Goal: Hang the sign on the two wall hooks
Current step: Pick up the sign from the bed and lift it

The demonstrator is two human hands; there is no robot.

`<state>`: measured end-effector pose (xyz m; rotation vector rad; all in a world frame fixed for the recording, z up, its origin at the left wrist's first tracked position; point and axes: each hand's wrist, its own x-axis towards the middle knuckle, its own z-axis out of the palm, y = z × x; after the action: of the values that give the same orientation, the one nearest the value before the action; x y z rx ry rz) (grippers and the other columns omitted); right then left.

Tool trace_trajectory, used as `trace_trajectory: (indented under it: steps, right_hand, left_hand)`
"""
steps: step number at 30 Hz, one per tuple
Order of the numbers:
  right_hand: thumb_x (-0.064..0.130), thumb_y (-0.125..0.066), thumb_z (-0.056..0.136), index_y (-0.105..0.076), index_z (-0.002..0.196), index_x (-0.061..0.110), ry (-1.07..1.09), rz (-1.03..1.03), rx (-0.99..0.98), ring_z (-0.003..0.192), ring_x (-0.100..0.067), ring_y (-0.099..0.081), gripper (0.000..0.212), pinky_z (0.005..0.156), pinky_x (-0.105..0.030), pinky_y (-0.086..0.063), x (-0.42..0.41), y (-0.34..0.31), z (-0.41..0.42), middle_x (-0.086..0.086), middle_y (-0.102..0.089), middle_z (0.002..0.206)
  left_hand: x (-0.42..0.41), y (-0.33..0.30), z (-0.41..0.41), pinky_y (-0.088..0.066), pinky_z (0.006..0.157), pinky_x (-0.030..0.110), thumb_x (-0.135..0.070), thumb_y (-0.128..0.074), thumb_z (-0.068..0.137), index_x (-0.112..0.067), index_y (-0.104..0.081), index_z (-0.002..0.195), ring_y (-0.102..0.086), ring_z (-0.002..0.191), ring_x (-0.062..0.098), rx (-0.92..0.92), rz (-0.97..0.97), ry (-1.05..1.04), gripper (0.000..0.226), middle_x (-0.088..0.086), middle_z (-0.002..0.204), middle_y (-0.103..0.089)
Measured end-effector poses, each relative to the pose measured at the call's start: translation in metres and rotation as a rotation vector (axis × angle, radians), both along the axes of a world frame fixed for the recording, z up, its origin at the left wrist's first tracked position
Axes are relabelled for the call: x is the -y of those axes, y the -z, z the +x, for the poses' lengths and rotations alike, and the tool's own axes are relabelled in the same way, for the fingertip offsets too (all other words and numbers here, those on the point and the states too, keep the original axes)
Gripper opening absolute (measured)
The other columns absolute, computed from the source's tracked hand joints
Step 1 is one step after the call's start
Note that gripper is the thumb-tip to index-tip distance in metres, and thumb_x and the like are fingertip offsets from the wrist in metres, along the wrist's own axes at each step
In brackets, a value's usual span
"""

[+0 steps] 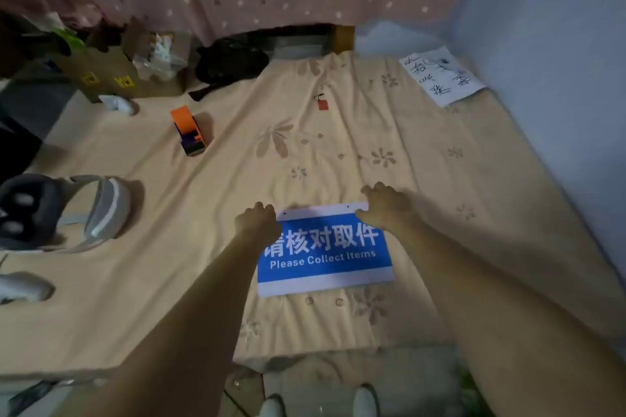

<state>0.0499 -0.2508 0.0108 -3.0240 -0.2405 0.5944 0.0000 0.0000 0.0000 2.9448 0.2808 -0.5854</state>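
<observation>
A blue and white sign (325, 256) reading "Please Collect Items" lies flat on the beige floral sheet of a bed (203, 213). Two small holes show along its white top strip. My left hand (258, 221) rests curled on the sign's upper left corner. At the upper right corner my right hand (384, 205) has its thumb along the top edge and its fingers over the corner. Whether either hand actually grips the sign cannot be made out. No wall hooks are in view.
An orange tape dispenser (189, 130) stands at mid left. A grey headset (64, 210) lies at the left edge. A cardboard box (118, 78) and black bag (230, 61) sit at the back. A handwritten paper (440, 78) lies by the pale blue wall (559, 78). A small red tag (322, 104) lies mid-bed.
</observation>
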Motion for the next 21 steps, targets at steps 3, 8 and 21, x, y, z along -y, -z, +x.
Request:
trace_trajectory:
  steps: [3, 8, 21]
  right_hand:
    - [0.047, -0.053, 0.086, -0.037, 0.139, 0.016, 0.026, -0.028, -0.056, 0.116, -0.029, -0.050, 0.064, 0.084, -0.039, -0.047, 0.002, 0.023, -0.010, -0.010, -0.043, 0.132]
    - [0.051, -0.056, 0.085, -0.036, 0.138, 0.013, 0.083, -0.044, -0.120, 0.117, -0.030, -0.049, 0.068, 0.086, -0.039, -0.046, 0.007, 0.058, -0.024, -0.011, -0.039, 0.138]
    - [0.022, -0.059, 0.087, -0.042, 0.128, 0.006, 0.265, 0.027, -0.138, 0.107, -0.029, -0.055, 0.047, 0.082, -0.036, -0.051, 0.010, 0.083, -0.040, -0.015, -0.045, 0.126]
  left_hand:
    - [0.002, 0.024, -0.016, -0.045, 0.091, 0.039, -0.028, -0.045, 0.088, -0.013, -0.049, 0.124, -0.055, 0.113, 0.030, -0.119, 0.028, -0.028, 0.040, 0.010, 0.125, -0.051]
    - [-0.004, 0.053, -0.032, -0.045, 0.096, 0.042, -0.023, -0.046, 0.084, -0.010, -0.050, 0.125, -0.053, 0.117, 0.031, -0.099, 0.026, -0.102, 0.043, 0.011, 0.128, -0.050]
    - [-0.009, 0.074, -0.040, -0.045, 0.073, 0.035, -0.007, -0.047, 0.087, 0.000, -0.052, 0.115, -0.060, 0.103, 0.033, -0.069, -0.145, -0.252, 0.029, 0.019, 0.117, -0.059]
